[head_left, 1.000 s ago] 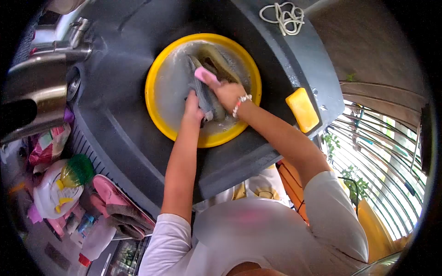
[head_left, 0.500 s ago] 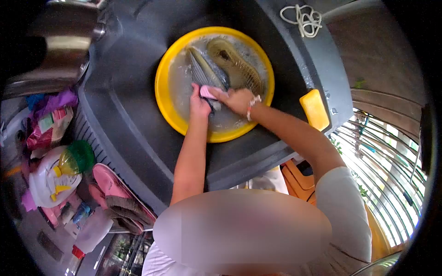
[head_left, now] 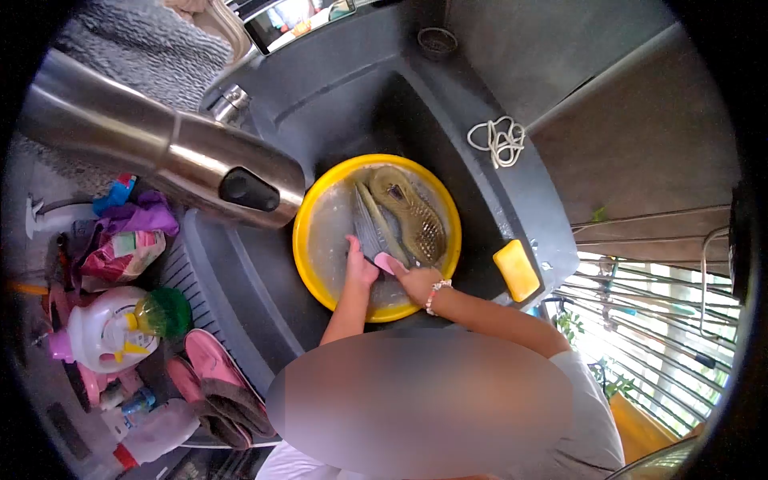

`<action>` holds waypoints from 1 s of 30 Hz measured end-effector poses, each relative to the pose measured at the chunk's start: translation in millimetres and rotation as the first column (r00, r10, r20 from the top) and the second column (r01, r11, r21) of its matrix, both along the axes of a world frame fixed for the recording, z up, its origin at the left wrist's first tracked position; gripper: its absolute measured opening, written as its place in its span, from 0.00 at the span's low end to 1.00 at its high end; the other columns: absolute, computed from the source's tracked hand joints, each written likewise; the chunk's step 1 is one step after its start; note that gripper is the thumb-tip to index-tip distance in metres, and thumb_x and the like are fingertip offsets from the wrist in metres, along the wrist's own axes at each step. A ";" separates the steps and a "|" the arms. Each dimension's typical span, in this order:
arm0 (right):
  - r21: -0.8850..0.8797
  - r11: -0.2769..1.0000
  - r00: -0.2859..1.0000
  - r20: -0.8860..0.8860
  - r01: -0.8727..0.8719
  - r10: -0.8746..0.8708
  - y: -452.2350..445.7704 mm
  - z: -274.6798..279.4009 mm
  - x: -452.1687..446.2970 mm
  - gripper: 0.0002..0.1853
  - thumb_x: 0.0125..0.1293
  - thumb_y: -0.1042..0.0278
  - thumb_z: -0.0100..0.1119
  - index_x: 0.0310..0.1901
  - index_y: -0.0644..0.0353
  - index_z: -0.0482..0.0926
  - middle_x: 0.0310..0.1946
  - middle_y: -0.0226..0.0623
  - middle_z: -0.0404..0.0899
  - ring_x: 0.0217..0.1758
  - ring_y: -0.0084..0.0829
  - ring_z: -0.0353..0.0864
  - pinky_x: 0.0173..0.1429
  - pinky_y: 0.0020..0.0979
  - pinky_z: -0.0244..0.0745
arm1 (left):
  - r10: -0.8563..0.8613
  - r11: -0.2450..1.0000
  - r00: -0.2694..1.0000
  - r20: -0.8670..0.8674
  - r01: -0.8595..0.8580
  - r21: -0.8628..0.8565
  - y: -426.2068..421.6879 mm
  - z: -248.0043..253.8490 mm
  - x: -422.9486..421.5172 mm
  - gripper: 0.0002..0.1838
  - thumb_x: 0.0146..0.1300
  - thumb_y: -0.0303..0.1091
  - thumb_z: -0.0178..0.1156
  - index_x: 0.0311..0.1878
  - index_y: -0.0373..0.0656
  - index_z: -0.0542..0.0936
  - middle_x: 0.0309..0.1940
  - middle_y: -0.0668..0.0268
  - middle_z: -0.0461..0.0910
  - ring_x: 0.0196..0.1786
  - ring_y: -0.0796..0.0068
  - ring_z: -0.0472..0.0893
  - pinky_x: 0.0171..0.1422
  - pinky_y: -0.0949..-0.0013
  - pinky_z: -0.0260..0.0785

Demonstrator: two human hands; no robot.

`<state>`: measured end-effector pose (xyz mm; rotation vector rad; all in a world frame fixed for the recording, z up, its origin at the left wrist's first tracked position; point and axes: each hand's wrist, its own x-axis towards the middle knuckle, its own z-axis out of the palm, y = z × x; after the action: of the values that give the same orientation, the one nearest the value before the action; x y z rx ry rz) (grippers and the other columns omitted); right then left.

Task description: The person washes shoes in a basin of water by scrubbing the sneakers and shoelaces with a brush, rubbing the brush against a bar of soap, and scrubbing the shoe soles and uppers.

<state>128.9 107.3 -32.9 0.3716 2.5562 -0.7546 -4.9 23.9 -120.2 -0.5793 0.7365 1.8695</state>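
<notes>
A yellow-rimmed basin [head_left: 305, 276] of cloudy water sits in a dark grey sink [head_left: 264, 272]. In it lie two shoes: one [head_left: 420, 220] on the right with its sole facing up, and a grey striped one [head_left: 370, 228] tilted on its side. My left hand [head_left: 362, 264] grips the near end of the striped shoe, thumb raised. Closed around a pink brush-like item [head_left: 389, 263], my right hand [head_left: 418, 282] holds it against that same shoe. The item's underside is hidden.
A metal faucet [head_left: 172, 152] reaches over the sink from the left. White laces [head_left: 498, 142] and a yellow bar [head_left: 517, 270] lie on the right ledge. Bottles [head_left: 112, 330] and pink shoes [head_left: 214, 360] stand at the left; a phone-like screen [head_left: 296, 22] is behind.
The view has shifted, bringing the faucet and back ledge into sight. The right shoe has turned sole up since the earliest frame, and the pink item has moved to the striped shoe's near end.
</notes>
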 end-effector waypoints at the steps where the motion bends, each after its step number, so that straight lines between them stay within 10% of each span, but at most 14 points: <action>1: 0.033 0.999 0.997 -0.069 0.030 -0.028 -2.1 6.5 6.0 0.32 0.61 0.69 0.44 0.67 0.43 0.48 0.27 0.53 0.78 0.29 0.51 0.80 0.31 0.47 0.73 | 0.006 1.000 1.000 -0.008 -0.006 0.009 -4.0 2.9 2.6 0.34 0.64 0.62 0.38 0.60 0.42 0.66 0.59 0.60 0.69 0.60 0.57 0.67 0.67 0.54 0.54; 7: -0.234 0.958 0.960 -0.180 0.168 -0.213 29.2 76.5 6.6 0.23 0.66 0.60 0.43 0.63 0.47 0.62 0.30 0.52 0.78 0.31 0.52 0.78 0.36 0.46 0.72 | 0.054 0.990 0.998 -0.012 -0.052 0.130 -11.9 91.8 16.6 0.34 0.66 0.60 0.33 0.62 0.41 0.63 0.61 0.60 0.66 0.62 0.56 0.65 0.67 0.53 0.53; 10: -0.461 0.819 0.845 -0.230 0.342 -0.483 26.6 77.5 34.8 0.23 0.66 0.58 0.47 0.62 0.48 0.64 0.36 0.54 0.78 0.38 0.51 0.78 0.42 0.41 0.74 | -0.348 0.933 0.902 -0.256 0.307 -0.187 6.6 109.9 34.4 0.30 0.63 0.55 0.45 0.57 0.38 0.66 0.56 0.54 0.68 0.57 0.57 0.68 0.61 0.57 0.59; 11: -0.484 0.802 0.818 -0.260 0.349 -0.513 25.2 80.0 44.8 0.23 0.66 0.58 0.47 0.62 0.49 0.65 0.37 0.54 0.78 0.39 0.50 0.79 0.43 0.39 0.74 | -0.682 0.720 0.576 -0.451 0.420 -0.552 2.2 67.1 37.1 0.25 0.62 0.51 0.47 0.51 0.38 0.69 0.50 0.55 0.71 0.52 0.56 0.71 0.55 0.58 0.62; 12: -0.506 0.785 0.785 -0.292 0.357 -0.546 25.0 80.2 51.4 0.23 0.66 0.58 0.48 0.61 0.49 0.65 0.37 0.54 0.78 0.40 0.50 0.79 0.43 0.38 0.74 | -0.916 0.394 0.023 -0.400 0.231 -0.890 -1.9 18.9 37.1 0.21 0.60 0.47 0.50 0.45 0.37 0.73 0.45 0.55 0.75 0.46 0.56 0.75 0.50 0.58 0.66; 13: -0.477 0.808 0.794 -0.311 0.345 -0.523 23.2 76.2 58.5 0.23 0.65 0.58 0.48 0.61 0.51 0.65 0.36 0.53 0.78 0.39 0.50 0.79 0.42 0.38 0.74 | -0.935 0.255 -0.254 -0.249 0.008 -0.967 -8.3 -15.9 41.9 0.17 0.59 0.44 0.52 0.39 0.37 0.77 0.39 0.56 0.79 0.40 0.56 0.78 0.44 0.59 0.69; 17: -0.442 0.792 0.824 -0.177 0.422 -0.538 17.2 87.6 78.6 0.22 0.65 0.57 0.49 0.59 0.53 0.67 0.34 0.54 0.78 0.37 0.51 0.79 0.40 0.40 0.74 | -0.894 0.216 -0.402 -0.198 0.000 -0.976 -3.2 -23.8 56.3 0.33 0.49 0.52 0.59 0.44 0.28 0.68 0.40 0.42 0.77 0.46 0.49 0.78 0.51 0.56 0.69; 21: -0.422 0.770 0.730 -0.296 0.479 -0.616 4.5 90.4 83.8 0.22 0.65 0.58 0.47 0.61 0.50 0.65 0.30 0.56 0.77 0.33 0.53 0.78 0.37 0.46 0.72 | -0.854 0.279 -0.441 -0.275 0.059 -0.959 0.9 61.1 75.5 0.25 0.48 0.46 0.62 0.45 0.38 0.74 0.43 0.53 0.78 0.48 0.52 0.77 0.52 0.56 0.69; 23: -0.389 0.738 0.713 -0.239 0.551 -0.659 -1.7 96.3 81.7 0.22 0.65 0.58 0.48 0.60 0.53 0.66 0.35 0.56 0.77 0.37 0.52 0.78 0.40 0.43 0.73 | -0.709 -0.081 -0.705 0.003 0.077 -0.994 -4.3 66.7 57.5 0.20 0.47 0.41 0.63 0.44 0.43 0.78 0.45 0.56 0.78 0.48 0.53 0.77 0.53 0.57 0.69; 30: -0.130 0.838 0.757 -0.372 0.530 -0.537 -13.2 50.8 70.3 0.18 0.65 0.64 0.44 0.55 0.54 0.70 0.35 0.55 0.77 0.39 0.53 0.76 0.43 0.46 0.71 | -0.639 -0.132 -0.766 0.066 0.024 -0.991 -3.0 43.6 13.5 0.19 0.51 0.35 0.59 0.47 0.37 0.78 0.49 0.52 0.76 0.53 0.57 0.75 0.57 0.60 0.68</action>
<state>199.2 94.1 17.9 1.0824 2.8366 -1.1538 8.6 20.8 -76.6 1.2831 1.8641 -0.2591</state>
